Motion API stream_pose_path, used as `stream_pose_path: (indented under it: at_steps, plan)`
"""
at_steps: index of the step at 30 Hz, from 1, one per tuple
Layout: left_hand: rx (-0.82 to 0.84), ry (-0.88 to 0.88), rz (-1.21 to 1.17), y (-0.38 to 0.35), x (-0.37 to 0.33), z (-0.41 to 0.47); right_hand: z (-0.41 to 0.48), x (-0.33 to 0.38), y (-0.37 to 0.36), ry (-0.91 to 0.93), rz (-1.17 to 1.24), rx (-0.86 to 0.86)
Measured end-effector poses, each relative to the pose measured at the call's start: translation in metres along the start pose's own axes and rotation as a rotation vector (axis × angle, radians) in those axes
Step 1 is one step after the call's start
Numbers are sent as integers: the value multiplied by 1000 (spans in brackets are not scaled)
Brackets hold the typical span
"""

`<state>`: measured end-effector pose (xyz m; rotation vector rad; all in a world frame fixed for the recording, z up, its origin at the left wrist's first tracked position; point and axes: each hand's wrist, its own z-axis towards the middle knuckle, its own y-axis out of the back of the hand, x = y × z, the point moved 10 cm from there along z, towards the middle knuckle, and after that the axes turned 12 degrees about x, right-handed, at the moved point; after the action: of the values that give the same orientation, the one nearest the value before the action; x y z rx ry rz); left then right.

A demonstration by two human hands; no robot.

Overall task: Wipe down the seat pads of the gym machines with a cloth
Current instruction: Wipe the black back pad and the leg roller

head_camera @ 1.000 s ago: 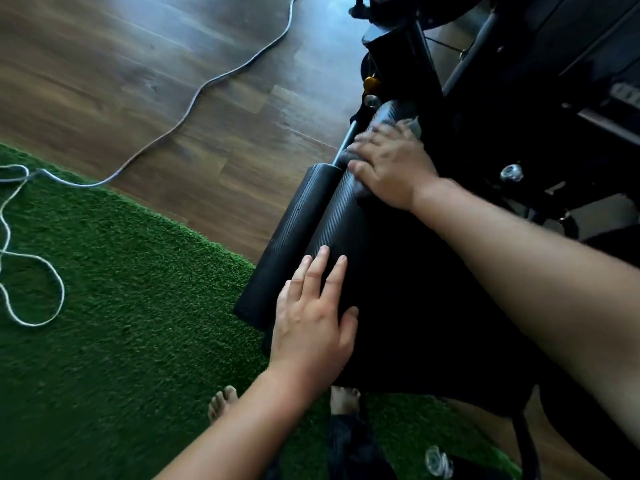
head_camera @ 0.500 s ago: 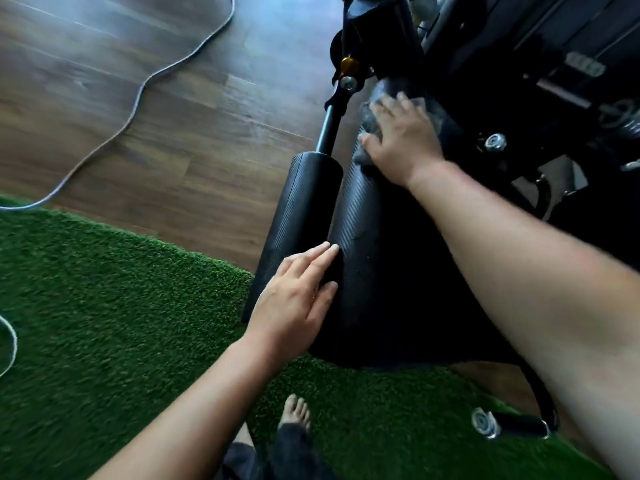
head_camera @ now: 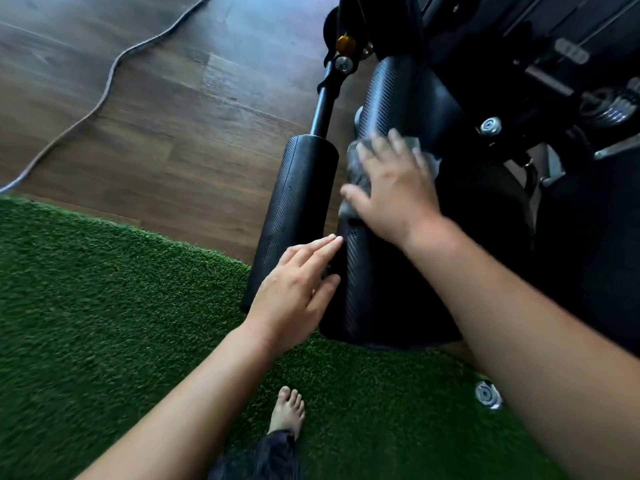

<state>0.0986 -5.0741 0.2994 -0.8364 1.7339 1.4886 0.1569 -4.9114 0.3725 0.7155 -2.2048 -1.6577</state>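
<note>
The floor (head_camera: 173, 116) is dark wood planking, its boards running across the upper left. A green artificial-grass mat (head_camera: 104, 306) lies on it and covers the whole lower part of the view, its edge slanting down from the left side towards the middle. A grey cable (head_camera: 119, 58) snakes over the bare boards from the top edge to the left edge, ending close to the mat's border. One bare foot (head_camera: 287, 408) stands on the grass near the bottom centre. The gym machine (head_camera: 519, 46) rises at the upper right; where its frame meets the floor is hidden
</note>
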Motion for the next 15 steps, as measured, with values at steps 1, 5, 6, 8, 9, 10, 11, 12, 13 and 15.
stream_pose_path:
  at_steps: [1,5,6,8,9,10,11,12,13,15]
  plan:
    - [4,5,-6,-1,2,-3,-25,7,-7,33,2,-21]
    - [1,-1,-26,-1,7,-13,-5,4,-11,8,-26,88]
    - [4,-9,-29,-1,7,-16,14,-2,-7,-30,-42,104]
    - [7,-20,-32,-1,6,-19,37,-9,0,-93,-49,104]
    - [9,-24,-32,-1,6,-19,35,-9,1,-106,-37,83]
    - [14,-29,-35,-1,5,-20,22,-5,-1,-106,-21,50]
    - [17,-34,-39,-1,5,-21,0,0,-5,-97,6,12]
    - [18,-41,-43,-1,5,-22,-26,8,-9,-78,35,-23]
    - [18,-51,-45,0,5,-24,-52,15,-15,-50,53,-47]
    - [23,-68,-53,0,5,-26,-81,21,-30,-15,40,-30]
